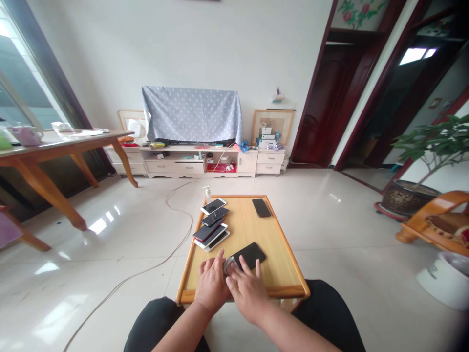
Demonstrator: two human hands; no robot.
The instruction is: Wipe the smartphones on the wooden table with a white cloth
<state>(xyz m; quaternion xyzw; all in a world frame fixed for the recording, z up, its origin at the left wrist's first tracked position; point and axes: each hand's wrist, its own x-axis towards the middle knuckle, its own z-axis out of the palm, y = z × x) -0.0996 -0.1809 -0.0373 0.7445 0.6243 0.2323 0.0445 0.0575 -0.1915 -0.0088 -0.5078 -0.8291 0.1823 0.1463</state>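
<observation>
A small wooden table (278, 244) stands in front of my knees. My left hand (211, 283) lies flat on it near the front edge, fingers touching a grey cloth (228, 265). My right hand (247, 289) rests beside it, fingers spread over the cloth and the near end of a black phone (251, 254) lying slanted on the table. A row of several overlapping phones (212, 223) runs along the table's left side. Another black phone (261, 208) lies alone at the far right. A small pump bottle (207, 194) stands at the far left corner.
A cable (154, 266) trails across the shiny floor left of the table. A long wooden table (54, 151) stands at left, a white cabinet (194, 161) with a covered screen at the back wall. A potted plant (414, 190) and a wooden chair (436, 220) are at right.
</observation>
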